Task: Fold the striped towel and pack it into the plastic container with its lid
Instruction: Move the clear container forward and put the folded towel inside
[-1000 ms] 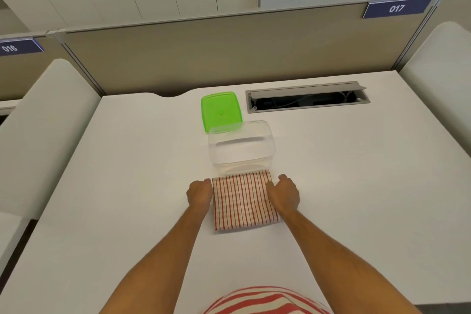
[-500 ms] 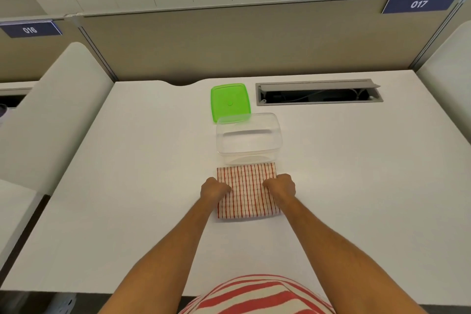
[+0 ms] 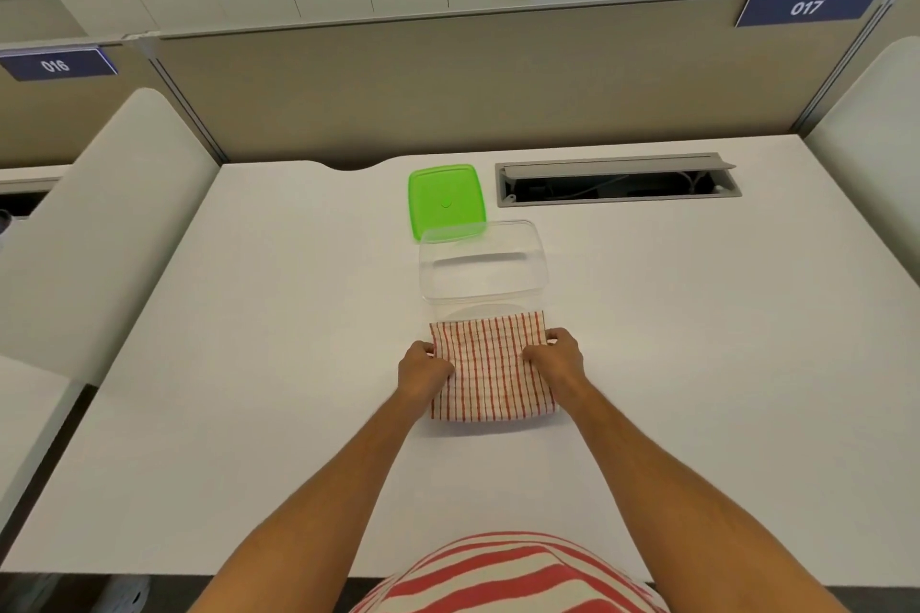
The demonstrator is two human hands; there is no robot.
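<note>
A folded red-and-white striped towel [image 3: 490,373] lies on the white desk [image 3: 249,363] just in front of me. My left hand [image 3: 424,366] grips its left edge with curled fingers. My right hand [image 3: 556,356] grips its right edge the same way. The far edge of the towel touches the clear plastic container [image 3: 483,264], which stands open and holds nothing. A green lid [image 3: 445,199] lies flat behind the container, at its far left corner.
A grey cable tray opening [image 3: 617,182] is set into the desk at the back right. A beige partition [image 3: 473,80] closes the far edge. White side panels stand at the left [image 3: 99,214] and right [image 3: 871,139].
Both hands have closed in from the towel's sides onto its edges and now grip it. The towel sits slightly closer to the container.
</note>
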